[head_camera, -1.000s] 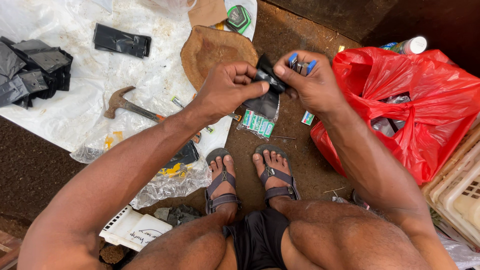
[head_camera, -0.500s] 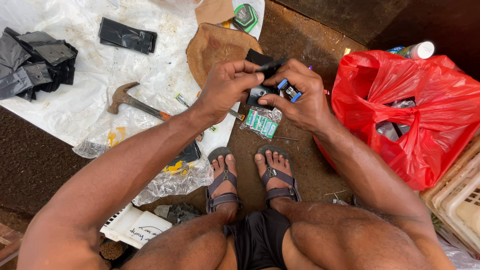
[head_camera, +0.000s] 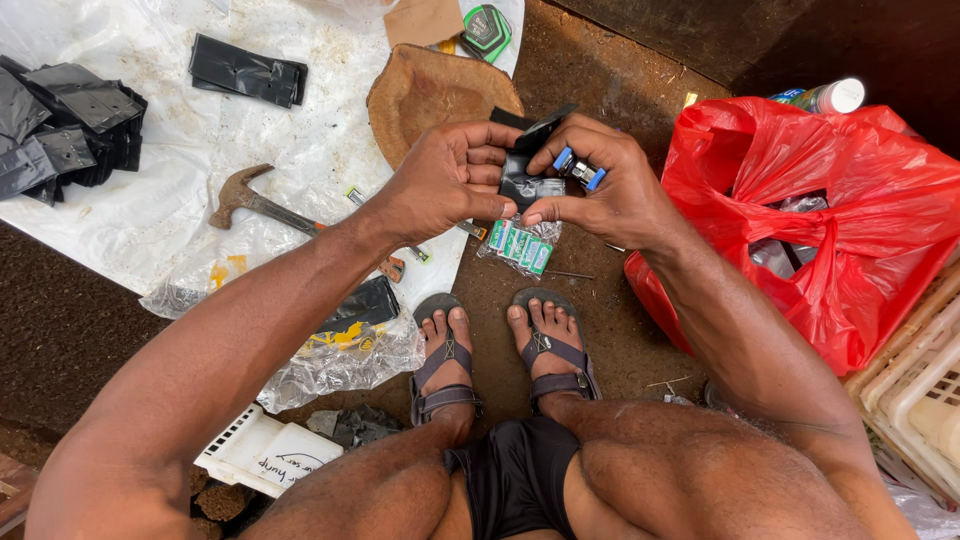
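My left hand (head_camera: 445, 178) and my right hand (head_camera: 600, 190) meet above my feet, both gripping a small black plastic bag (head_camera: 522, 178). The right hand also pinches a small silver tool with blue ends (head_camera: 578, 168) between its fingers. Just below the hands lies a clear packet of small green-and-white items (head_camera: 520, 245) on the dirt. A flat round brown wooden slab (head_camera: 430, 95) sits right behind the hands.
A hammer (head_camera: 250, 200) lies on white plastic sheeting (head_camera: 150, 200), with stacks of black bags (head_camera: 60, 130) (head_camera: 247, 72) farther left. A red plastic bag (head_camera: 850, 200) bulges at right, next to a cream crate (head_camera: 925, 390). A green device (head_camera: 487, 28) lies at top.
Both hands have drawn in closer together and slightly lower over the packet; the black bag is now held between them and the blue-ended tool sits deeper in the right fingers.
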